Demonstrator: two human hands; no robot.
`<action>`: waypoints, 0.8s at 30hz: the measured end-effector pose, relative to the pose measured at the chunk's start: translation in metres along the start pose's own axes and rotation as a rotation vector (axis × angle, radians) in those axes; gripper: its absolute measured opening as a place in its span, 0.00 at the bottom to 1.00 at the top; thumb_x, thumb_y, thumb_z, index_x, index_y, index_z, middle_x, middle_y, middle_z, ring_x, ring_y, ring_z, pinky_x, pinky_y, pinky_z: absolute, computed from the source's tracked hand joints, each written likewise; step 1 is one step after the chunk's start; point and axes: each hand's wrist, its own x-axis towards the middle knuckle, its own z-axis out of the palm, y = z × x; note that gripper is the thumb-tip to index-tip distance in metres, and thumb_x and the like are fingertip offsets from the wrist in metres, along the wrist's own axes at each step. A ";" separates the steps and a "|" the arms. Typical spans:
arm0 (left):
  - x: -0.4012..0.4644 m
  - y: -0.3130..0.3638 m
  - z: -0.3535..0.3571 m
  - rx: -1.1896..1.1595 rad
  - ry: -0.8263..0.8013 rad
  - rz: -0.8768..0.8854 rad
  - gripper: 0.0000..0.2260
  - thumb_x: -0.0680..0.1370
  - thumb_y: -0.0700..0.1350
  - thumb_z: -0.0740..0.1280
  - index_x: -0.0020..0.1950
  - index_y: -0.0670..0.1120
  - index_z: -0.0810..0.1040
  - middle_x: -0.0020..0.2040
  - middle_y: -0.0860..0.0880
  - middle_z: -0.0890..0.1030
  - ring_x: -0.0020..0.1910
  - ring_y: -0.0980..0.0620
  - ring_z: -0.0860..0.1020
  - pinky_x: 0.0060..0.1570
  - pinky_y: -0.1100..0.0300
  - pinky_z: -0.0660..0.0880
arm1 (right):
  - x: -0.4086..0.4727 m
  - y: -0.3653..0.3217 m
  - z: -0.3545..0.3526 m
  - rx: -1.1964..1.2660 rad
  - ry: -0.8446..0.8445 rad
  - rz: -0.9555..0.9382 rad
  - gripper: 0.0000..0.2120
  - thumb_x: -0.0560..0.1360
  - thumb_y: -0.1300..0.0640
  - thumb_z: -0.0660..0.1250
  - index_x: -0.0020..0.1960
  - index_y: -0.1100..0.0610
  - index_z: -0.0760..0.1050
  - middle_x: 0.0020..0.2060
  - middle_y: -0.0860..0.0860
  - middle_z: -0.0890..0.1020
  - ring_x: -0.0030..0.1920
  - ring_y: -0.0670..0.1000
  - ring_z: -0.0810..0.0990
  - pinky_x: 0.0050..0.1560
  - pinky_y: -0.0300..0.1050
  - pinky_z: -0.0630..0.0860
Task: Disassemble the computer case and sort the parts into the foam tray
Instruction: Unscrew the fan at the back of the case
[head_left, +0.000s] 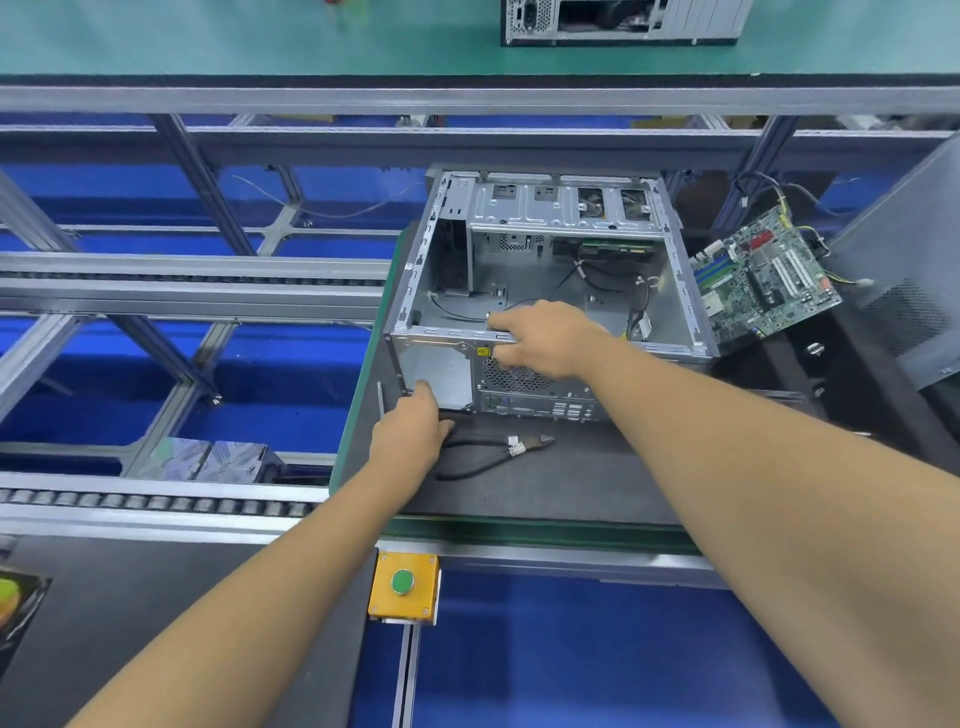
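The right hand (545, 340) is gripping the near top edge of the case (545, 291). Its fingers are curling over the metal rim, and the thumb is pressing on the back panel just under the rim, beside a little yellow sticker (483, 352). The left hand (413, 431) is resting low at the near left corner of the case. Its fingers are lying loosely together, with the fingertips touching the bottom of the back panel. It is not holding anything.

The case is sitting on a dark mat (545, 488), with its open side facing up. Inside it, thin black wires (592, 278) are trailing across the metal floor. A green board (615, 247) is sitting under the drive shelf at the far end. The back panel is facing the person and is showing a round fan grille (517, 378) and a row of ports.

Pliers (498, 452) with black handles are lying on the mat, just in front of the case and beside the left hand. A motherboard (763, 275) is leaning just to the right of the case, with yellow wires hanging off it. A grey panel (904, 291) is standing further right.

A yellow box (404, 584) with a green button is sitting on the near rail. Another case (623, 21) is sitting on the far green table (260, 41).
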 end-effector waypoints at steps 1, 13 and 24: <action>0.001 0.001 0.002 0.067 0.002 -0.003 0.19 0.82 0.53 0.67 0.62 0.40 0.68 0.56 0.39 0.80 0.53 0.35 0.80 0.45 0.47 0.75 | 0.000 0.000 0.000 0.005 0.000 -0.004 0.08 0.75 0.45 0.63 0.49 0.43 0.64 0.33 0.47 0.74 0.42 0.57 0.76 0.35 0.47 0.64; 0.014 0.012 0.015 0.163 -0.006 0.005 0.22 0.84 0.51 0.65 0.70 0.40 0.62 0.55 0.38 0.81 0.51 0.34 0.82 0.41 0.49 0.69 | -0.004 -0.002 -0.004 0.049 0.002 -0.029 0.07 0.77 0.46 0.62 0.49 0.47 0.65 0.33 0.47 0.73 0.41 0.56 0.73 0.35 0.48 0.63; 0.012 0.004 0.022 0.104 0.101 -0.058 0.19 0.85 0.49 0.61 0.71 0.42 0.60 0.50 0.41 0.82 0.45 0.37 0.81 0.38 0.49 0.72 | -0.005 -0.003 -0.003 0.010 0.016 -0.048 0.08 0.79 0.46 0.61 0.50 0.46 0.63 0.33 0.45 0.68 0.43 0.57 0.71 0.31 0.45 0.56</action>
